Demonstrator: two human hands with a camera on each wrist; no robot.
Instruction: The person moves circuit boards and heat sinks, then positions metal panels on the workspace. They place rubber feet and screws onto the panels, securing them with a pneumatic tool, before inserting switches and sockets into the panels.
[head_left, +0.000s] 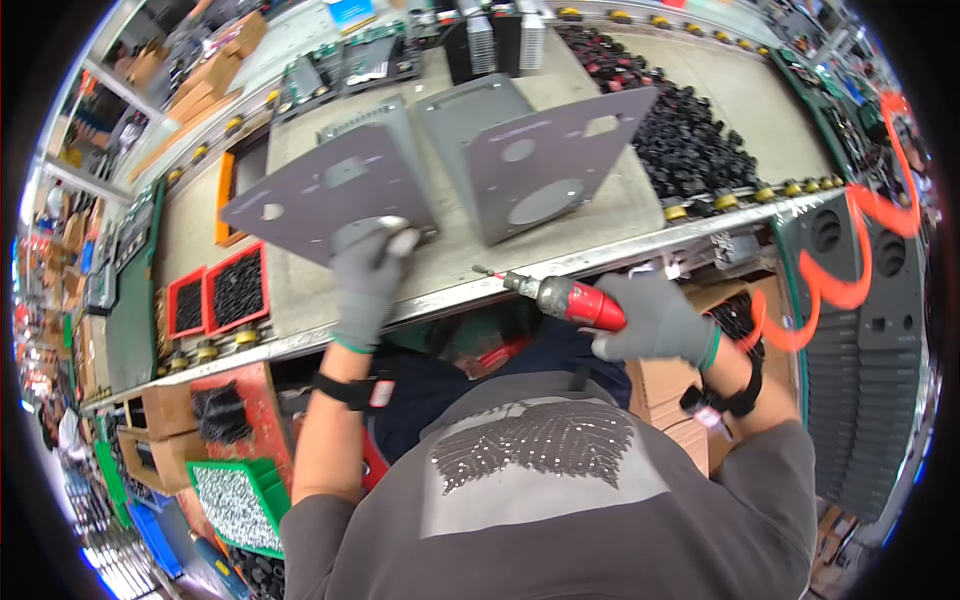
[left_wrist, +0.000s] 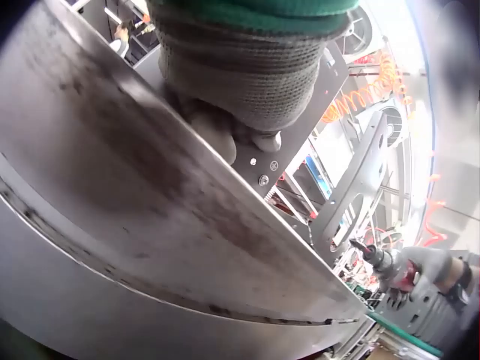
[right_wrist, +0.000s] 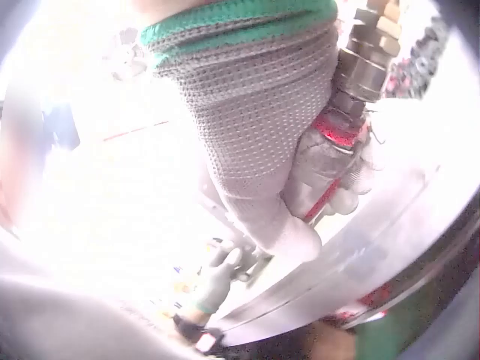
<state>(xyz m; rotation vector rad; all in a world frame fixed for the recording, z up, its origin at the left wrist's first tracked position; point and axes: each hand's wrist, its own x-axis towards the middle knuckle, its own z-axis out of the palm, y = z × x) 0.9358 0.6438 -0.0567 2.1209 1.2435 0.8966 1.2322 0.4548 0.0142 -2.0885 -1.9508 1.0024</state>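
Observation:
My gloved left hand (head_left: 367,270) is at the lower edge of the left grey metal panel (head_left: 345,185), fingers bent close to its bottom corner. In the left wrist view, its fingertips (left_wrist: 266,141) lie against the panel near a small screw (left_wrist: 263,180); whether they pinch anything I cannot tell. My gloved right hand (head_left: 655,318) grips a red power screwdriver (head_left: 580,300), its bit pointing left over the bench's front edge. A metal hose fitting (right_wrist: 364,60) joins the tool in the right wrist view. A second grey panel (head_left: 545,160) with round and oval cutouts stands tilted on the right.
Red bins (head_left: 238,288) of small black parts stand at the left. Many black parts (head_left: 690,135) are heaped at the back right. An orange coiled hose (head_left: 850,290) hangs on the right. Below left is a green bin (head_left: 235,505) of small shiny pieces.

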